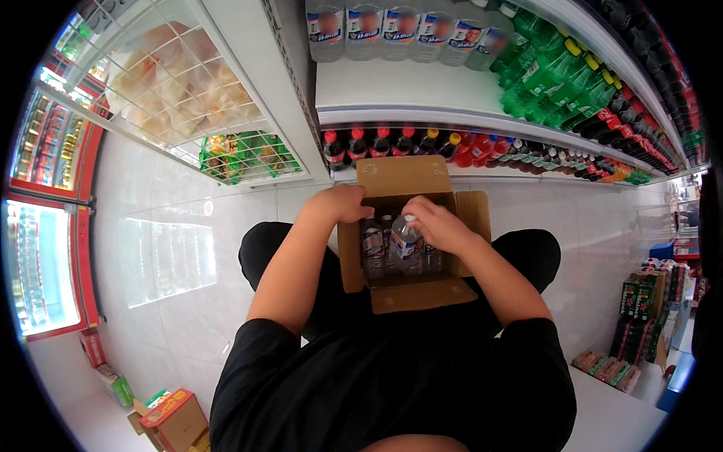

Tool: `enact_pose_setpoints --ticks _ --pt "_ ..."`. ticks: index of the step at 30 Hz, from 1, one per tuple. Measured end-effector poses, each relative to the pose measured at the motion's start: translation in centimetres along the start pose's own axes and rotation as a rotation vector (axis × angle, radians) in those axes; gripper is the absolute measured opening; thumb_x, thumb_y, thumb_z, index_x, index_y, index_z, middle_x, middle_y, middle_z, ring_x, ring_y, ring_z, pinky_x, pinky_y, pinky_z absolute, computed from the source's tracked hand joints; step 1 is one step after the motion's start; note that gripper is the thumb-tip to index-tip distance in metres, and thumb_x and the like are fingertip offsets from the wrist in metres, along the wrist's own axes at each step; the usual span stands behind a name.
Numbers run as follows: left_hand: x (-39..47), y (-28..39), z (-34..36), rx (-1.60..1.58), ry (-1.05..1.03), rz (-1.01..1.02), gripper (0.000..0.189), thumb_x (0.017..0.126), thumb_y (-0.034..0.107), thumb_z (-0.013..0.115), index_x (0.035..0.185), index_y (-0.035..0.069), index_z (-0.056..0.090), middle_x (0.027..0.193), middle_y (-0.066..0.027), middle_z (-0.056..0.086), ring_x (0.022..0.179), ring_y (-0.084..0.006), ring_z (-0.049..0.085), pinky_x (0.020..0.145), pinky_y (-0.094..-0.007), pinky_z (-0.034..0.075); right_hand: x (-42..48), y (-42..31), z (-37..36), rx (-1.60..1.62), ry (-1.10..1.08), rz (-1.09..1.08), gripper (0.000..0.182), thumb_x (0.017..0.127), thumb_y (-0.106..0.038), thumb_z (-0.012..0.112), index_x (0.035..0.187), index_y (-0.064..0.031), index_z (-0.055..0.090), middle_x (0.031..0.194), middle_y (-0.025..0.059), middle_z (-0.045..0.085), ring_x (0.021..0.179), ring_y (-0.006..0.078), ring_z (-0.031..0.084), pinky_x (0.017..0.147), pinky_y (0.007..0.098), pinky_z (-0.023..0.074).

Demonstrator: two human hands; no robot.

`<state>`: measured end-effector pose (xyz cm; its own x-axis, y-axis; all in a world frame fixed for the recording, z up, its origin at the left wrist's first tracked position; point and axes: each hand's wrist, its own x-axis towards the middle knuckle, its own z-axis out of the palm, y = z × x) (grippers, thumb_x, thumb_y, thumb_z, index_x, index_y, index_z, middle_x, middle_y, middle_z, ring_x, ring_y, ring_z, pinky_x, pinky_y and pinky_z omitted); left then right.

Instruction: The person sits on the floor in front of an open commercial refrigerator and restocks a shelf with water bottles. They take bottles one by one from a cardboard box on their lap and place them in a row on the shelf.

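An open cardboard box [406, 176] stands between my knees, its flaps folded outward. Inside it are several clear plastic bottles with white caps and blue-and-white labels. My right hand [438, 223] has one clear bottle [405, 240] by its white cap, upright above the others. At the box's left rim is my left hand [342, 204], its thumb by the cap of another bottle [373, 243]. Whether it grips that cap or only the box is hard to see.
Ahead, a white shelf [406, 87] carries a row of clear bottles [364, 28] and green soda bottles [542, 73]. Dark and red drinks [384, 141] line the lower shelf. A wire rack [186, 85] stands left. Behind are cartons [178, 418]; stacked drink packs [635, 316] are right.
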<state>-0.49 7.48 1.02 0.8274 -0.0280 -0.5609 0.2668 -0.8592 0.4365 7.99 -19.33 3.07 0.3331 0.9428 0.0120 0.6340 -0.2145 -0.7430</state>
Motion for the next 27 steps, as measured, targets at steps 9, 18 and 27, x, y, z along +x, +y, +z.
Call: enact_pose_setpoints --ticks 9,18,27 --pt "0.4 0.5 0.0 0.018 -0.028 0.010 0.058 0.092 0.049 0.067 0.129 0.004 0.063 0.126 -0.0213 0.069 0.118 -0.0380 0.064 0.098 -0.0478 0.052 2.5 9.8 9.4 -0.102 -0.091 0.041 0.014 0.097 -0.008 0.062 0.111 -0.0070 0.066 0.105 0.0180 0.062 0.101 0.0433 0.064 0.084 0.0485 0.0530" --pt "0.7 -0.3 1.1 -0.002 0.000 0.037 0.057 0.094 0.048 0.065 0.129 0.004 0.062 0.125 -0.0234 0.068 0.119 -0.0403 0.063 0.099 -0.0492 0.051 2.3 14.5 12.8 -0.054 -0.107 0.318 0.036 0.093 -0.027 0.071 0.124 -0.0116 0.063 0.122 0.0220 0.060 0.115 0.0441 0.057 0.098 0.0491 0.0492" --pt "0.3 1.0 0.7 0.053 -0.014 0.017 0.056 0.094 0.048 0.065 0.129 0.004 0.064 0.126 -0.0212 0.068 0.119 -0.0385 0.064 0.099 -0.0486 0.052 0.3 14.0 12.8 -0.200 -0.390 0.369 0.083 0.072 -0.042 0.089 0.143 -0.0199 0.053 0.139 0.0210 0.052 0.135 0.0422 0.045 0.110 0.0504 0.0421"
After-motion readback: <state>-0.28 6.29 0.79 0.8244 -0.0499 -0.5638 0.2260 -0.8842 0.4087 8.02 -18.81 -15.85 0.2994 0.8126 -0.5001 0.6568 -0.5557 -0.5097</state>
